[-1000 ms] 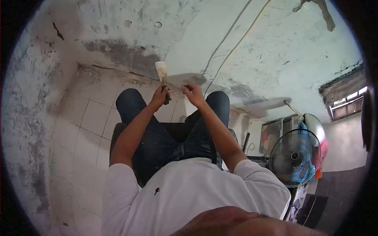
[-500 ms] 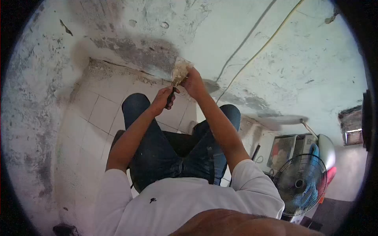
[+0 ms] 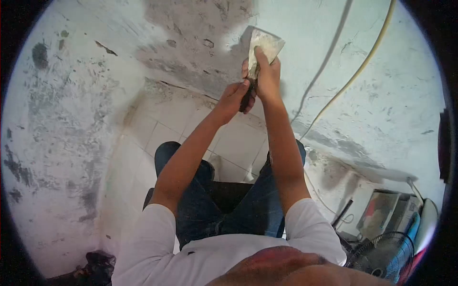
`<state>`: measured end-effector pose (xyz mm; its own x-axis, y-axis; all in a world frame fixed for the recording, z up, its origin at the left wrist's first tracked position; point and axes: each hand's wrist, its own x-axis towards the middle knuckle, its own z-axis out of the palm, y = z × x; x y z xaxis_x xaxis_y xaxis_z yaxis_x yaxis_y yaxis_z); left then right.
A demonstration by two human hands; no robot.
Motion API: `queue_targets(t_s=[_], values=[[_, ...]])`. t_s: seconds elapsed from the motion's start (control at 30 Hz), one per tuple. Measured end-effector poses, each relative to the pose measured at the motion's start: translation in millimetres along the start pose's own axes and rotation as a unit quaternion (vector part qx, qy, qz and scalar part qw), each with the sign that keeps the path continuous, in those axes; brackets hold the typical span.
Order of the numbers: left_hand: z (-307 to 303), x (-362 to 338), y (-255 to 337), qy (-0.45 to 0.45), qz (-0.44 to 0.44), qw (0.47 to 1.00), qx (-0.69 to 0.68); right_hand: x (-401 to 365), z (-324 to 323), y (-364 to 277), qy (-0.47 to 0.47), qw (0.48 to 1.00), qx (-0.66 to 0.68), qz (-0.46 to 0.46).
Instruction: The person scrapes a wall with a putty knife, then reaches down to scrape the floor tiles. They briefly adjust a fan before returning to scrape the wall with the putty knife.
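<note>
Putty knife [image 3: 265,43] raised at far centre, both hands on it. Left hand [image 3: 236,95] nearer, curled tight round dark handle. Right hand [image 3: 267,78] just beyond, fingers [image 3: 260,55] laid along blade, thumb hidden; cannot tell if it grips or only presses. Blade flat against wall [image 3: 119,71]. I judge work partway: grey rough patch [image 3: 191,62] left of blade bare, wall right of blade paler, smoother.

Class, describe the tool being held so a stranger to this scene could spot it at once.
Find the patchy grey-and-white wall above the tiled floor. Against it, the left hand grips a scraper by its dark handle while the right hand presses its blade. Unlike the yellow cable nearby, it is flat, wide and pale.
</note>
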<state>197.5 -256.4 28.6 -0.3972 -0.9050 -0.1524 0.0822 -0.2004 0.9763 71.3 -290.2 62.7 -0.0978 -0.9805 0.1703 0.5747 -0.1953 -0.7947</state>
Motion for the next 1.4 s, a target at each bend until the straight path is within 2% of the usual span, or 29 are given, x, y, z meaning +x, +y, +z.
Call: queue_targets(t_s=[0.07, 0.13, 0.23, 0.37, 0.47, 0.53, 0.67, 0.83, 0.93, 1.07, 1.23, 1.33, 1.4], values=[[7.4, 5.2, -1.3, -0.028, 0.012, 0.999, 0.012, 11.4, -8.7, -0.6, 0.015, 0.999, -0.022, -0.028], [11.5, 11.2, -8.1, -0.007, 0.011, 1.000, 0.002, 18.1, -7.2, -1.0, 0.035, 0.997, -0.042, -0.054], [7.3, 13.0, -12.0, 0.002, 0.075, 0.997, -0.004, 20.2, 1.5, 4.3, 0.057, 0.987, -0.051, -0.138], [6.8, 8.9, -7.0, 0.023, 0.046, 0.997, -0.055, 17.1, 8.3, 7.8, 0.074, 0.982, -0.095, -0.147], [3.2, 7.2, -2.8, -0.022, 0.075, 0.995, -0.060, 21.3, 9.7, 14.6, 0.106, 0.971, -0.108, -0.187], [3.5, 4.1, -1.5, -0.012, 0.018, 0.999, -0.042, 16.4, 11.7, 6.6, 0.106, 0.975, -0.106, -0.165], [15.6, 1.1, 7.9, 0.002, -0.006, 1.000, -0.022, 15.6, 13.8, -2.0, 0.120, 0.977, -0.121, -0.129], [14.5, 2.1, 9.6, 0.030, 0.029, 0.993, 0.109, 20.8, 15.1, 5.6, 0.124, 0.976, -0.100, -0.150], [16.9, -2.3, 18.8, 0.040, 0.025, 0.992, 0.117, 17.4, 20.4, -1.1, 0.117, 0.984, -0.053, -0.123], [17.6, -1.3, 25.8, 0.076, 0.020, 0.984, 0.162, 20.2, 20.6, 2.3, 0.107, 0.984, -0.036, -0.136], [9.9, -0.1, 23.1, 0.065, 0.080, 0.968, 0.229, 19.1, 28.7, 0.8, 0.126, 0.981, -0.041, -0.141], [9.9, 3.9, 16.1, 0.066, 0.100, 0.963, 0.240, 23.8, 23.1, 7.0, 0.118, 0.980, -0.049, -0.156], [10.2, 9.4, 18.3, 0.049, 0.106, 0.964, 0.239, 30.7, 14.8, 14.7, 0.129, 0.959, -0.115, -0.223]])
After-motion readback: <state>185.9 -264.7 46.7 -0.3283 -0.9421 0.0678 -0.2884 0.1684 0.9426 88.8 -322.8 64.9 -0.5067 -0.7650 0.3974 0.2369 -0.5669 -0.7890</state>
